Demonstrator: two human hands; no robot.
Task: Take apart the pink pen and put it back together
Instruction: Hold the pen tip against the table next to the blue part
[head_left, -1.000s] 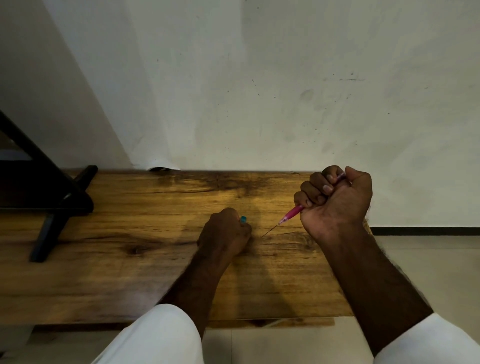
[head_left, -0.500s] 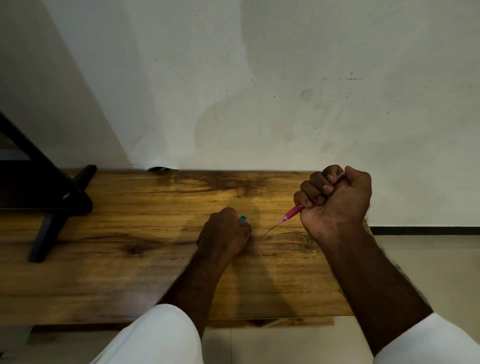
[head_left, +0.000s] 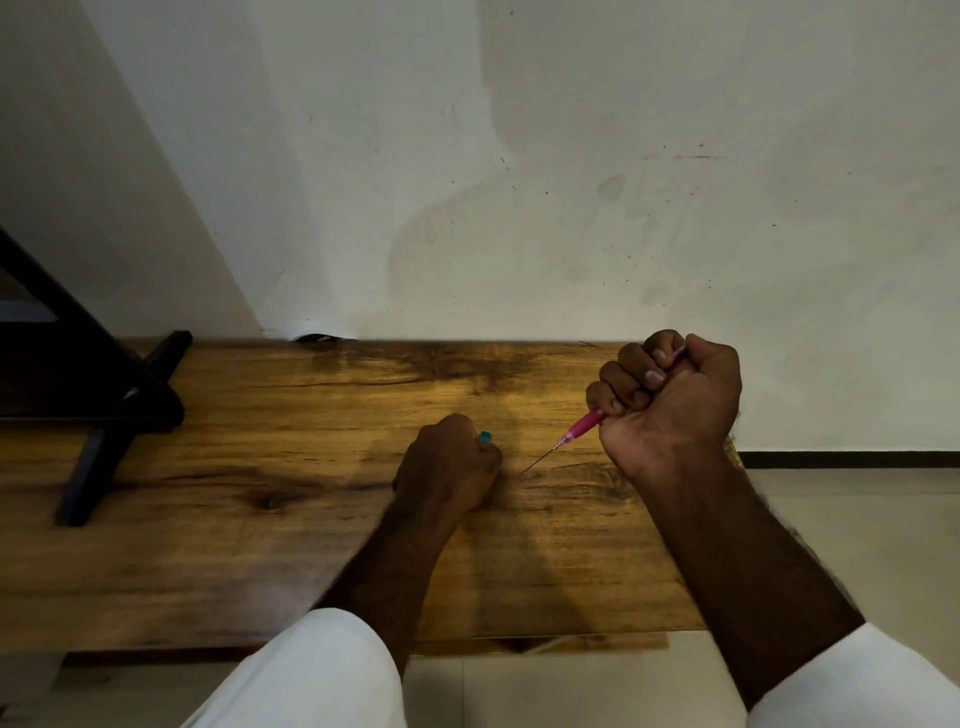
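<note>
Head view | right hand (head_left: 670, 400) fists the pink pen (head_left: 584, 423) at 2 o'clock, thin tip (head_left: 540, 460) aimed toward 8 | left hand (head_left: 447, 467), centre on the table (head_left: 260, 467), clutches a teal piece (head_left: 484, 438) | I'd line both parts up straight before joining.

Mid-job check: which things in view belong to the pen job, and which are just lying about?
Part of the job:
- pink pen, gripped in the right hand
- thin refill sticking out of the pen's lower end
- small teal part, held in the left hand

Just lying about:
- black stand at the left end of the wooden table
</note>
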